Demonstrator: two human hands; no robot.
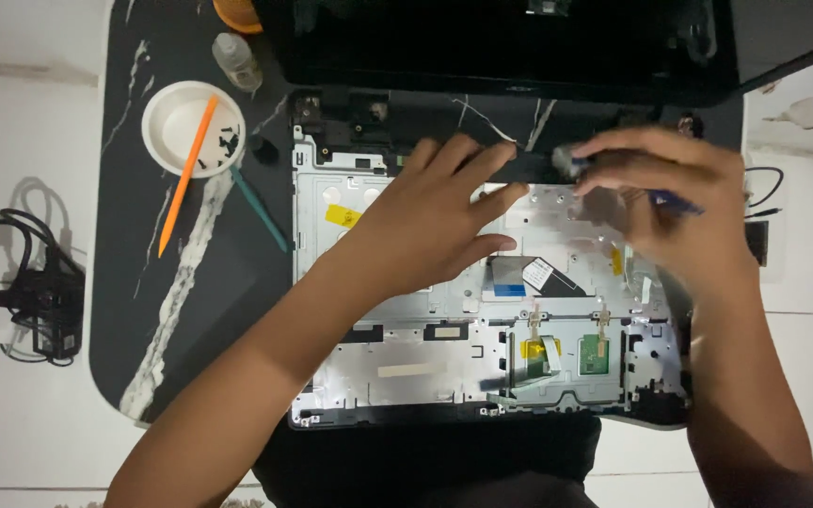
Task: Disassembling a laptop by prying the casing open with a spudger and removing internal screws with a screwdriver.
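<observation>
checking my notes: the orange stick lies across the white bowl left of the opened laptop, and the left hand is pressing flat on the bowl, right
Not quite. The orange stick does lie across the white bowl, left of the opened laptop, but the left hand is pressing flat on the laptop's metal frame, not on the bowl. The head view shows it.

The scene is dim and slightly cool, lit softly from above with no hard shadows. The right hand (675, 193) is smeared by motion blur, and the blue-handled tool (656, 195) in it is hard to make out. The left hand (430, 221) is sharper. Beyond both hands the laptop screen (510, 42) sinks into near black, while the silver laptop chassis (406, 367) under them catches mild sheen. The white bowl (192, 127), left of the left hand, is brightest.
</observation>
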